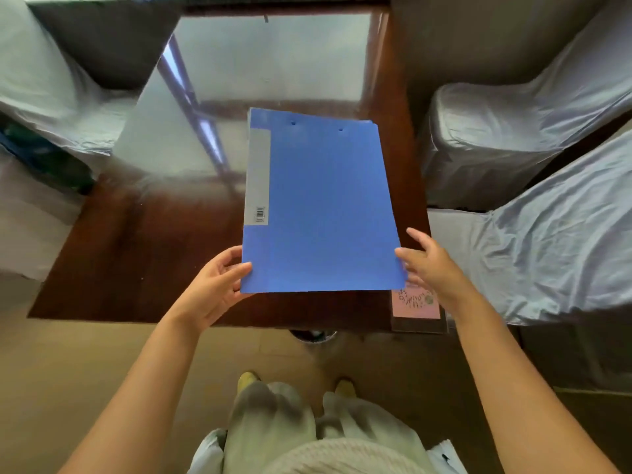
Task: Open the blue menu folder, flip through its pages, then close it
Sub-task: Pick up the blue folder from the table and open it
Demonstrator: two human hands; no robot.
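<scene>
Two hands meet the blue menu folder (318, 206) at its near corners. The left hand (212, 285) pinches the near-left corner by the spine, thumb on the cover and fingers curled beneath. The right hand (427, 265) has its fingers spread fairly wide against the near-right edge; whether they grip the cover or only touch it I cannot tell.

The folder is closed, spine and grey label strip (257, 177) to the left, its free edge to the right. It sits over the near-right part of the glossy wooden table (143, 254), and its near edge looks slightly lifted.

As I judge it, opening has not begun. The risk is that the right fingers catch several leaves with the cover, or slip off the smooth plastic, so the cover falls back. Lifting with only a corner pinch could also let the folder skid on the slick top.

Room is good: bare tabletop lies to the left, where the cover would swing. On the right the table edge is close, with a pink card (415, 304) at the near-right corner and covered chairs (496, 138) just beyond.
</scene>
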